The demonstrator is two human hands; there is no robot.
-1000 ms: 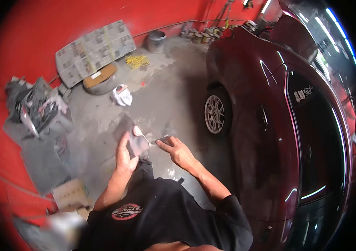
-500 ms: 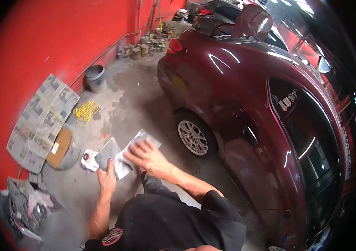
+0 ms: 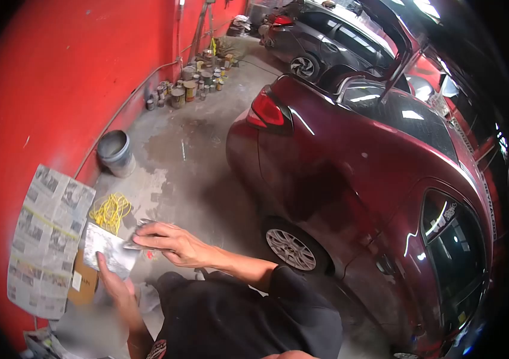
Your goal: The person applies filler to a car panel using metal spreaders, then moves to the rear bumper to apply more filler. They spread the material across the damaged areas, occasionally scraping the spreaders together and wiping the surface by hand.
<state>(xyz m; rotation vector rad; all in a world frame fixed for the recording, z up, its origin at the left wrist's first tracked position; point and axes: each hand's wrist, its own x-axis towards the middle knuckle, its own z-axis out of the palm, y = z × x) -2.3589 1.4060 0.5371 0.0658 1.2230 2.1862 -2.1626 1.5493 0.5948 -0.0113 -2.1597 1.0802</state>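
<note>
My left hand (image 3: 118,287) grips a flat, whitish board (image 3: 102,244) with grey smears, its thumb lying over the near edge. At the board's right edge, my right hand (image 3: 178,245) has its fingers closed on a thin grey piece (image 3: 130,244); most of that piece is hidden by the fingers and I cannot tell its kind. Both hands are in front of my body, over the floor at the lower left. A maroon car (image 3: 326,161) stands to the right of them.
Newspaper sheeting (image 3: 51,239) leans by the red wall (image 3: 87,72), beside a cardboard piece (image 3: 84,281). Yellow cord (image 3: 111,212) and a grey bucket (image 3: 116,154) lie beyond my hands. Several cans (image 3: 190,90) line the wall. A grey car (image 3: 350,48) stands at the back.
My view has shifted, and both hands now appear further left. My right hand has gone from flat, spread fingers over a pale sheet to fingers closed at the board's edge.
</note>
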